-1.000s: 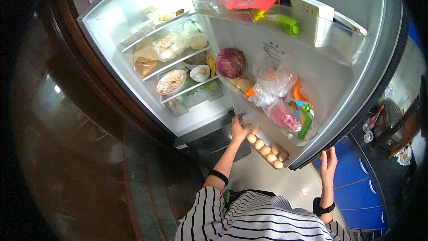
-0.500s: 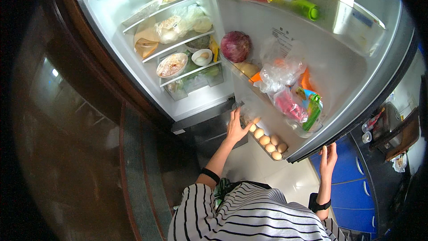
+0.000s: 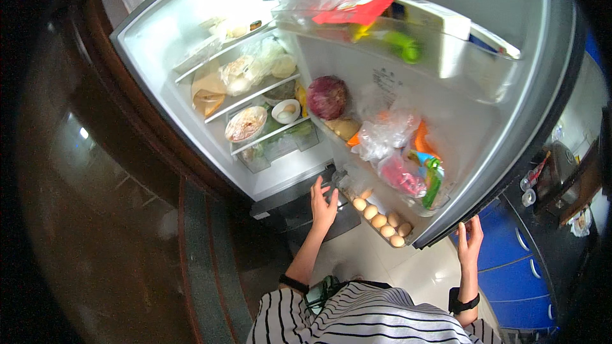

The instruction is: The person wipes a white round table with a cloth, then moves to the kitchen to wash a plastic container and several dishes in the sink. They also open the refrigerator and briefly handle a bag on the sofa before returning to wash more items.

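Observation:
My left hand [image 3: 324, 207] is open, fingers apart and pointing up, with nothing in it. It hovers beside the lowest door shelf [image 3: 385, 240], just left of several brown eggs [image 3: 378, 220] lying in that shelf. My right hand [image 3: 470, 241] has its fingertips on the outer edge of the open refrigerator door [image 3: 542, 102]; part of its grip is hidden. In the middle door shelf are a purple onion [image 3: 327, 97], a yellowish potato-like item [image 3: 344, 129], clear plastic bags [image 3: 386, 139], a pink package [image 3: 401, 175] and a green packet [image 3: 433, 186].
Inside the refrigerator, shelves hold a bowl of food [image 3: 246, 124], a small white bowl with an egg [image 3: 285, 111] and bagged food [image 3: 240, 74]. A red packet [image 3: 363, 5] pokes from the top door shelf. Blue cabinets [image 3: 510, 267] stand at right, a dark panelled surface [image 3: 102, 197] at left.
My left hand has drawn back leftward from the egg shelf. The right hand stays at the door edge. The whole view has shifted slightly, showing more of the top door shelf.

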The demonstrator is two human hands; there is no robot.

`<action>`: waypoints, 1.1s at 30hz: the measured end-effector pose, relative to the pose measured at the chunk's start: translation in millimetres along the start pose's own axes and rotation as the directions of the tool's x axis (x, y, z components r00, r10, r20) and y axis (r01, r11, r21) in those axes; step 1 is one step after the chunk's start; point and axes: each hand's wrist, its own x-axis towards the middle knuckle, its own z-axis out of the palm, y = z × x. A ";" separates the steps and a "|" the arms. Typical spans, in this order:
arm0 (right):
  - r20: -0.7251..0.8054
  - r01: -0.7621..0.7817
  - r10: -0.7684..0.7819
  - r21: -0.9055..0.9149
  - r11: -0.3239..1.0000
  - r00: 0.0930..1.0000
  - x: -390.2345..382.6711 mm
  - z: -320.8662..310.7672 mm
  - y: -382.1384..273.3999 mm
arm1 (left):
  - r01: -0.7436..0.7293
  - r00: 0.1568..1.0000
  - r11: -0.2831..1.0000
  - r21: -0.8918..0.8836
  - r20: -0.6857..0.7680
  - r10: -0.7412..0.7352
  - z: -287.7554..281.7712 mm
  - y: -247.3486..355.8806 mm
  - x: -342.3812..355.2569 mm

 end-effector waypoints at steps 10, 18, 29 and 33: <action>0.136 0.217 -0.210 -0.036 0.976 0.968 -13.7 -9.0 -8.5 | -0.356 0.932 0.934 0.003 -0.068 0.356 -34.9 157.5 -55.7; 0.441 0.366 -0.457 0.279 0.888 0.772 -63.2 11.0 -39.9 | -0.542 0.612 0.632 0.554 -0.256 0.749 -63.7 226.9 -118.1; 0.699 0.308 -0.035 -0.269 0.913 0.715 -111.6 -11.7 64.5 | -0.514 0.762 0.472 0.717 0.127 0.636 -90.6 237.6 -88.6; 0.683 0.201 0.289 -0.542 0.816 0.671 -144.7 -47.3 121.0 | -0.446 0.749 0.414 0.794 0.078 0.658 -100.8 234.4 -68.8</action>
